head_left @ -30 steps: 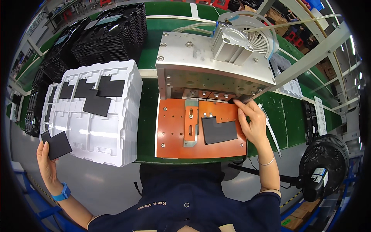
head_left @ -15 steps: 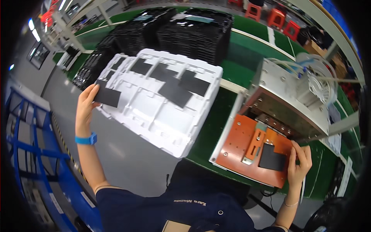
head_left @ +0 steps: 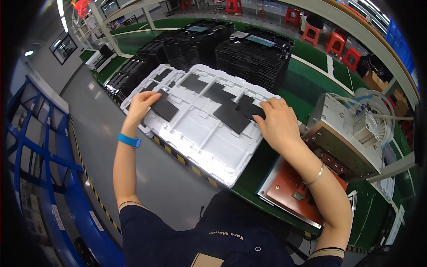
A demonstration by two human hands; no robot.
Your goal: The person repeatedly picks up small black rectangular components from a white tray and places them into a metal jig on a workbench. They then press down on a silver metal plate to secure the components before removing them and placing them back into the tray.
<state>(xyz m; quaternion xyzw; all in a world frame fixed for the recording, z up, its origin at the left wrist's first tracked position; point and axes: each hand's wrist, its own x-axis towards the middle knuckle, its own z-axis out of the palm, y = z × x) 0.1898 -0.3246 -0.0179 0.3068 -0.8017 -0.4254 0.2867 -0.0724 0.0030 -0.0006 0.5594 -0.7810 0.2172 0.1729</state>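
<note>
A white moulded tray (head_left: 200, 133) lies on the green bench and holds several flat black sheets. My left hand (head_left: 141, 105) is at the tray's left end, its fingers pinching the edge of a black sheet (head_left: 165, 110) that lies on the tray. At the tray's right end my right hand (head_left: 276, 123) has its fingertips curled onto the edge of another black sheet (head_left: 247, 108). A further sheet (head_left: 231, 118) lies just left of that one.
An orange plate (head_left: 291, 184) in a metal frame sits under my right forearm. Behind it is a metal box machine (head_left: 344, 138) with a fan and hoses. Stacks of black trays (head_left: 249, 49) stand behind the white tray. A blue rack (head_left: 40, 147) is at my left.
My right hand has left the orange plate and moved to the white tray's right end. My left hand has brought its black sheet from the air down onto the tray's left end.
</note>
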